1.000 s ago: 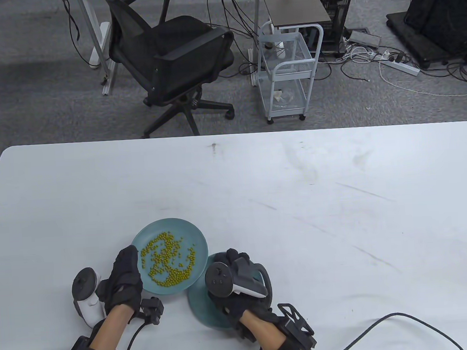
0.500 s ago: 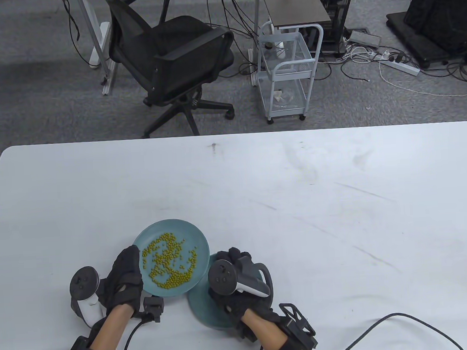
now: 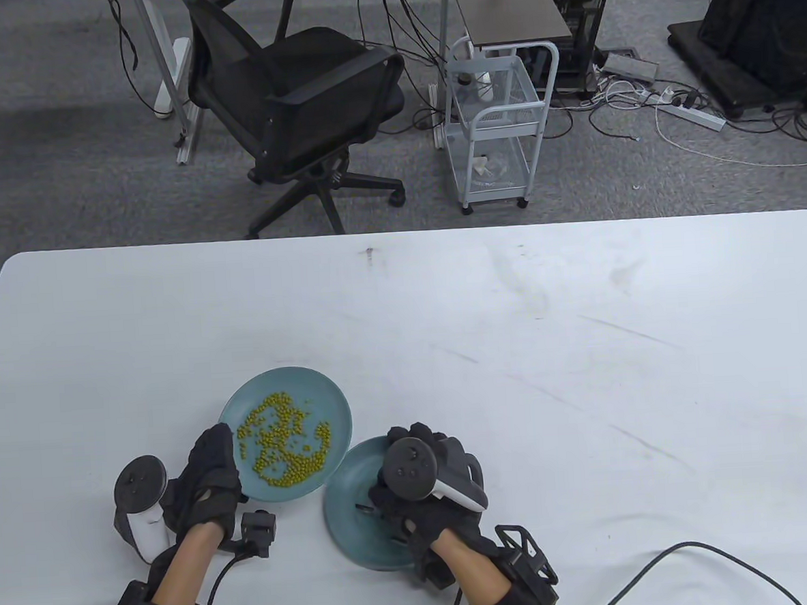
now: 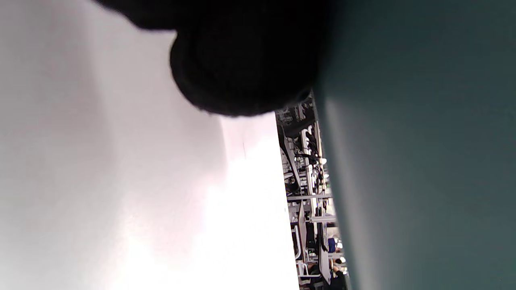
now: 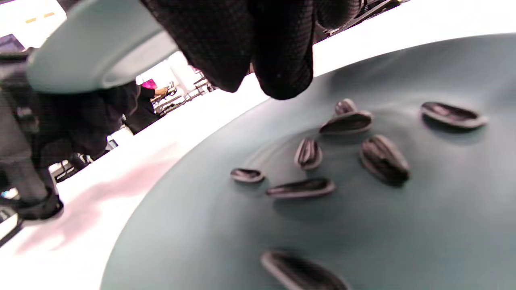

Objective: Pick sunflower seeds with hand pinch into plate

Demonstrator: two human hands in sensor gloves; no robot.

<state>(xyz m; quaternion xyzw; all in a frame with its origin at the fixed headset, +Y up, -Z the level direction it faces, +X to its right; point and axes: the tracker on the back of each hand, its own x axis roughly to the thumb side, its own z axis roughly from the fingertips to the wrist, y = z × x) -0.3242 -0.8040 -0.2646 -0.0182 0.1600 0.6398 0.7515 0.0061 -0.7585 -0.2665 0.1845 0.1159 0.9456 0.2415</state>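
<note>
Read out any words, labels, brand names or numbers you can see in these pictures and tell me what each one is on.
None can be read.
Plate with green beans: plain, no print.
Plate with sunflower seeds: no marking.
Trackers on the left hand and right hand: only buttons show, no legible logo.
White cart and the gear on the floor behind it: any labels are too small to read.
Background in the wrist views: too blurred to read.

Table (image 3: 516, 350) viewed from above, facing office floor. Wrist views set very close, low, tilted; teal plates shared with overhead view.
</note>
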